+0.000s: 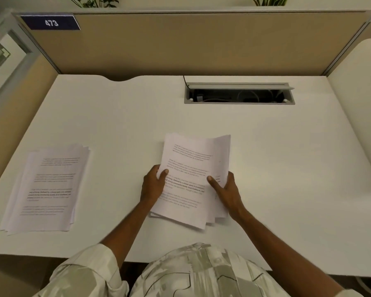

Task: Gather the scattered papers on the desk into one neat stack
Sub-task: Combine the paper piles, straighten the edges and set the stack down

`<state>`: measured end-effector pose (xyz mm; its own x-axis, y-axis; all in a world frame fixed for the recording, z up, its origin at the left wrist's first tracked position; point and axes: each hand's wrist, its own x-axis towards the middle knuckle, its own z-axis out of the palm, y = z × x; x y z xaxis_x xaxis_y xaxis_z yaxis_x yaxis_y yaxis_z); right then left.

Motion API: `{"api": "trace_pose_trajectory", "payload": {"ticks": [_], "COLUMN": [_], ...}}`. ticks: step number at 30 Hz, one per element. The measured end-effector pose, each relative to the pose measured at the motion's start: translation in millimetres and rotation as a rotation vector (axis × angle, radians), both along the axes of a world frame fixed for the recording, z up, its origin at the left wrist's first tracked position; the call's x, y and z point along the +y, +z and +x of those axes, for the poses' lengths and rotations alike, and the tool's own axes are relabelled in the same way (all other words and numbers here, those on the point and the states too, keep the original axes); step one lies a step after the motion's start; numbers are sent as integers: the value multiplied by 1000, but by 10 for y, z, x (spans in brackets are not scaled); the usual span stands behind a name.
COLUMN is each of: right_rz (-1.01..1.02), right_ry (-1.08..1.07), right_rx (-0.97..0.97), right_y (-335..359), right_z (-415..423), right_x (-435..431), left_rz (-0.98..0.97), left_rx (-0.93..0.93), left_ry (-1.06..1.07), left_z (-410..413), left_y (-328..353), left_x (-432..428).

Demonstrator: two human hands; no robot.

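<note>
A bundle of printed white papers (193,166) sits in the middle of the white desk (287,168), its sheets fanned unevenly at the lower right. My left hand (153,185) grips its left edge with the thumb on top. On the right edge, my right hand (225,191) holds the same bundle, thumb pressed on the top sheet. A second pile of printed papers (46,189) lies flat at the desk's left side, its sheets slightly offset, with neither hand touching it.
An open cable tray (239,96) is set into the desk at the back right. Beige partition walls (201,43) close off the back and both sides. A sign reading 473 (51,22) sits at the top left. The desk's near edge runs just before my torso.
</note>
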<state>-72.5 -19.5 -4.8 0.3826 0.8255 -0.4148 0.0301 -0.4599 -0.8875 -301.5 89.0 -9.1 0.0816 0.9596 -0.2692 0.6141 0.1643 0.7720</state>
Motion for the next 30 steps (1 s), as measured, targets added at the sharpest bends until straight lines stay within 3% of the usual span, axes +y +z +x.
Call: {"api": "trace_pose_trajectory", "payload": {"ticks": [4, 10, 16, 21, 25, 30], "right_rz": [87, 290, 466, 455, 418, 375], "right_ry": [20, 36, 16, -3, 56, -18], "right_rx": [-41, -72, -26, -39, -91, -94], "right_y": [-5, 448, 981, 986, 833, 692], "right_z": [-21, 64, 217, 313, 224, 92], "right_x": [71, 119, 87, -36, -135, -69], "left_rz": [18, -233, 7, 110, 67, -2], "left_rx": [-69, -492, -696, -593, -534, -541], "left_ry": [21, 115, -51, -162, -246, -186], "left_z": [199, 219, 336, 386, 342, 385], "left_y": [-2, 271, 1013, 1324, 1160, 1145], "left_x": [-35, 137, 254, 162, 52, 12]}}
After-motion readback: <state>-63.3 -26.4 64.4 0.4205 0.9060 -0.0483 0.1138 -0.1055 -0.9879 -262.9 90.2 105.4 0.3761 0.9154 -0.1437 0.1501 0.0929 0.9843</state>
